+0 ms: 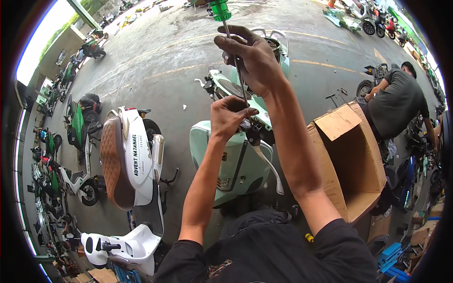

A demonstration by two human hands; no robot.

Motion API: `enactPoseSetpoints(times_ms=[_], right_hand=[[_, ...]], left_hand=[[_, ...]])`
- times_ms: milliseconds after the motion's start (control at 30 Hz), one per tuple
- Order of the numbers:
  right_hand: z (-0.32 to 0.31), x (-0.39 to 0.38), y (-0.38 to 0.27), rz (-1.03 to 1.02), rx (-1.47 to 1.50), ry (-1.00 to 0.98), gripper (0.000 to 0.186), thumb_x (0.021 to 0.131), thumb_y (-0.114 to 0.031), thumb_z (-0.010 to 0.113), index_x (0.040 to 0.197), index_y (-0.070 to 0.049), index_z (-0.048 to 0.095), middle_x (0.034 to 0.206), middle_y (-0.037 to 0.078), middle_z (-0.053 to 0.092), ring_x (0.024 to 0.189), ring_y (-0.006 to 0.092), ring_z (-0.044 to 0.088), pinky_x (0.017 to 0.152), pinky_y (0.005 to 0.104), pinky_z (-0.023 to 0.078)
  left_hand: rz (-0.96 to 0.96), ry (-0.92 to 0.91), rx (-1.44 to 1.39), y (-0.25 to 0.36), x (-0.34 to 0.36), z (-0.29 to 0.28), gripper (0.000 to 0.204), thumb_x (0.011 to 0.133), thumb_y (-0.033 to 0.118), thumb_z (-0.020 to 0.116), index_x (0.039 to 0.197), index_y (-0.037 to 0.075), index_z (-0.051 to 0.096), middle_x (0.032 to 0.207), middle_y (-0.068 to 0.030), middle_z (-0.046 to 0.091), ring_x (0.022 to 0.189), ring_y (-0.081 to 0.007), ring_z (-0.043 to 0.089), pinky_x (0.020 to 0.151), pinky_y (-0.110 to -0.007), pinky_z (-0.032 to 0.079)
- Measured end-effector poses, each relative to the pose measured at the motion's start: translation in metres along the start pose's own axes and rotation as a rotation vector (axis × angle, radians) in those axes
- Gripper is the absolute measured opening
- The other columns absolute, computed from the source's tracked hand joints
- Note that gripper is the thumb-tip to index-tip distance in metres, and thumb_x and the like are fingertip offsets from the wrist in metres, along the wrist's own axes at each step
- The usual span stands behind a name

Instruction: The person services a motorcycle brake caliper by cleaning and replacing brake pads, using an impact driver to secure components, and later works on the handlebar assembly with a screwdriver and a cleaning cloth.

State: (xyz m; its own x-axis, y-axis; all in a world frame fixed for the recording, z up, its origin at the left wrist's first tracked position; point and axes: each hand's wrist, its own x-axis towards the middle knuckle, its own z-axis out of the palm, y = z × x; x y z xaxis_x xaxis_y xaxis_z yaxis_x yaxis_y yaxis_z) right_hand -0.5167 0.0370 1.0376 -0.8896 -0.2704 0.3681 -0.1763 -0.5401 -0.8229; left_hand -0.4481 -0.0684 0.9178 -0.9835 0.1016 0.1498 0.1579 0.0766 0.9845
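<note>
A long screwdriver point(220, 11) with a green handle stands nearly upright in front of me, its handle at the top edge of the view. Around the upper part of its thin metal shaft, the thumb and forefinger of my right hand point(257, 63) are closed. Lower down, my left hand point(229, 115) is curled, pinching near the shaft's bottom end; the tip is hidden at its thumb. Both hands are over the handlebar of a mint-green scooter point(236, 170). Just below my left hand, a silver brake lever point(270, 166) extends from dark handlebar fittings.
On the left stands a white scooter point(144, 165) with a brown quilted seat. An open cardboard box point(325, 160) is at my right. Beyond it, a co-worker point(396, 101) crouches beside motorcycle parts. Tools point(334, 98) lie on the floor, and several scooters line the left side.
</note>
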Motion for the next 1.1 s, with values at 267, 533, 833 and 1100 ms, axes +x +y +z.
enactPoseSetpoints(times_ms=[267,533,833,1100], right_hand=[[-0.004,-0.009,-0.006,0.079,0.207,0.057,0.023,0.085,-0.010,0.073,0.103,0.001,0.063,0.084,0.009,0.065,0.069,0.0151,0.062,0.062,0.0277,0.051],[0.001,-0.011,-0.006,-0.012,0.049,0.127,0.025,0.087,-0.022,0.072,0.095,0.001,0.066,0.083,0.006,0.066,0.071,0.0124,0.061,0.066,0.0262,0.050],[-0.003,-0.010,-0.004,-0.025,0.027,0.118,0.027,0.091,-0.023,0.067,0.103,0.001,0.065,0.083,0.007,0.067,0.072,0.0120,0.061,0.066,0.0249,0.050],[-0.002,-0.008,0.002,-0.118,-0.015,0.143,0.026,0.092,-0.024,0.066,0.104,0.000,0.064,0.080,0.007,0.066,0.067,0.0109,0.058,0.060,0.0246,0.047]], left_hand=[[0.066,0.056,-0.126,0.002,0.001,0.002,0.020,0.080,-0.003,0.072,0.099,-0.003,0.069,0.087,-0.0090,0.072,0.082,-0.0134,0.068,0.075,-0.026,0.055],[0.053,0.082,-0.417,0.003,0.003,0.004,0.016,0.076,-0.007,0.075,0.090,-0.004,0.067,0.085,-0.0097,0.071,0.082,-0.0145,0.068,0.078,-0.027,0.057],[0.071,0.060,-0.349,-0.004,0.006,0.002,0.018,0.078,-0.004,0.075,0.093,-0.003,0.066,0.086,-0.0093,0.071,0.077,-0.0124,0.067,0.068,-0.023,0.055],[0.075,0.090,-0.140,-0.008,0.004,-0.002,0.019,0.080,0.003,0.075,0.096,-0.002,0.067,0.080,-0.0057,0.070,0.074,-0.0090,0.065,0.068,-0.023,0.053]])
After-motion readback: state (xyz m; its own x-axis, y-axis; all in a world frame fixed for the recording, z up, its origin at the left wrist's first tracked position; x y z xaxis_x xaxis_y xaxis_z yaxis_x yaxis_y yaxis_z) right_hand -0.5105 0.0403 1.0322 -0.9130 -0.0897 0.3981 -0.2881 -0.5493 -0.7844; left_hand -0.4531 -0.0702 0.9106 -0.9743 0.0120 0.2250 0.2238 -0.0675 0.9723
